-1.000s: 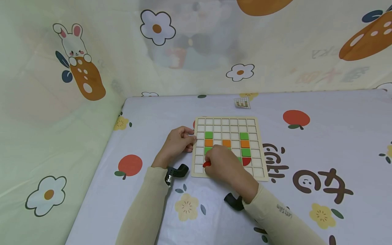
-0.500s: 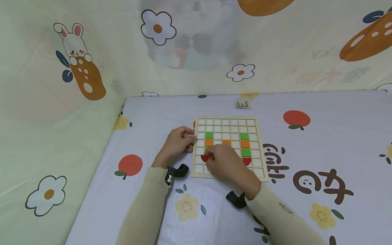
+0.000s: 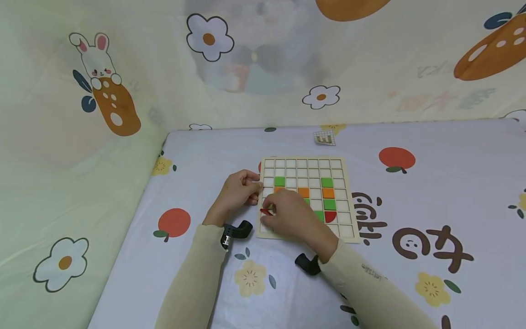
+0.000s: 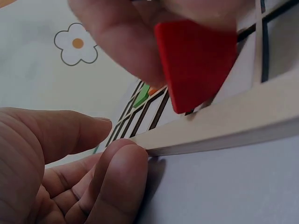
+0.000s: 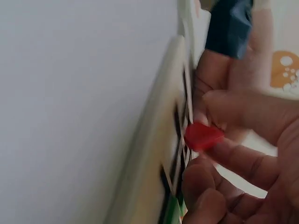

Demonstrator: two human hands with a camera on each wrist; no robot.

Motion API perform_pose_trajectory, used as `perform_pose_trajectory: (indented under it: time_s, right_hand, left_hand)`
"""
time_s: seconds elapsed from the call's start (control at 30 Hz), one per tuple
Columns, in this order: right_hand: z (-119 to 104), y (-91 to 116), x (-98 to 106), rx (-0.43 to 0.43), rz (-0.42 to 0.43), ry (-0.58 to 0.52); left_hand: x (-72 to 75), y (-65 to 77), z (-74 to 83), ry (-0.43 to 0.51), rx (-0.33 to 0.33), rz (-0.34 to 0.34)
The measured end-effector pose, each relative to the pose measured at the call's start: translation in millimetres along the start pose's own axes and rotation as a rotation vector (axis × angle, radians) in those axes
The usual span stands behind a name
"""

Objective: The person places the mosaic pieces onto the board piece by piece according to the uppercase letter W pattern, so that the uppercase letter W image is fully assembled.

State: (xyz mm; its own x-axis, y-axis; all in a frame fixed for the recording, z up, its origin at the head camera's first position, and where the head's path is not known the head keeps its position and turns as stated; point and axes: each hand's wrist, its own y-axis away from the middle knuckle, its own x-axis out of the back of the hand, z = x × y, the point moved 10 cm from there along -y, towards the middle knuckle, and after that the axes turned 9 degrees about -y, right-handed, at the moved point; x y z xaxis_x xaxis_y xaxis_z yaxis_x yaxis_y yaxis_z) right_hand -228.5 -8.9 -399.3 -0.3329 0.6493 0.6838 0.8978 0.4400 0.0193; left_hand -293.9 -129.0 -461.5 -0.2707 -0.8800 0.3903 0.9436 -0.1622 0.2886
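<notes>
In the head view, my right hand [image 3: 292, 215] pinches a red tile [image 3: 266, 212] over the lower left of a wooden grid board [image 3: 302, 173]. Seen from the left wrist, the red tile [image 4: 196, 65] is flat with a curved edge and tilted above the board's rim. Thumb and fingers hold it at one end in the right wrist view. My left hand [image 3: 238, 189] lies at the board's left edge, a fingertip touching the rim, thumb apart from the fingers. Green tiles [image 3: 327, 183], orange tiles [image 3: 303, 192] and a red round-edged tile [image 3: 330, 216] sit in cells; my right hand hides some cells.
A small card [image 3: 324, 138] with a printed grid lies behind the board. The table is covered with a patterned cloth [image 3: 197, 283], and a printed curtain [image 3: 263, 109] rises at its back and left.
My right hand has shifted left with the red tile, which rose from the lower cells and now tilts near the board's left rim. My left hand stays in place.
</notes>
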Motion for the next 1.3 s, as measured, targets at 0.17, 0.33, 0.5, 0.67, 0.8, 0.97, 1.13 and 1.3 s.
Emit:
perform_pose_trajectory:
  time_s: [0.17,0.33,0.5,0.67,0.8,0.97,1.13,1.3]
  right_hand:
    - [4.6,0.0,-1.2,-0.042,0.023,-0.007]
    - [17.9,5.7,7.0,-0.113,0.034,-0.098]
    - [29.5,9.8,14.7,-0.174,0.045,-0.174]
    - [38.2,11.1,16.7,-0.234,0.066,-0.244]
    - [39.4,12.1,20.0,-0.234,0.108,-0.256]
    - [42.0,14.0,23.7,-0.245,0.134,-0.266]
    - [42.2,14.4,24.2,-0.249,0.131,-0.266]
    - [43.3,14.0,23.5,-0.261,0.128,-0.252]
  left_hand:
    - [-1.3,-0.4,-0.8,0.011,0.003,-0.008]
    - [-1.6,-0.6,1.1,0.002,-0.003,-0.004]
    - [-1.5,-0.5,1.7,-0.001,-0.007,-0.005]
    - [-0.9,-0.7,0.6,-0.009,-0.008,-0.006]
    - [-0.6,-0.3,0.4,-0.013,-0.007,-0.005]
    - [-0.3,0.8,1.8,-0.015,-0.002,-0.003]
    - [0.2,2.2,2.8,-0.013,0.001,-0.001]
    - [-0.1,1.9,2.2,-0.013,-0.001,-0.002]
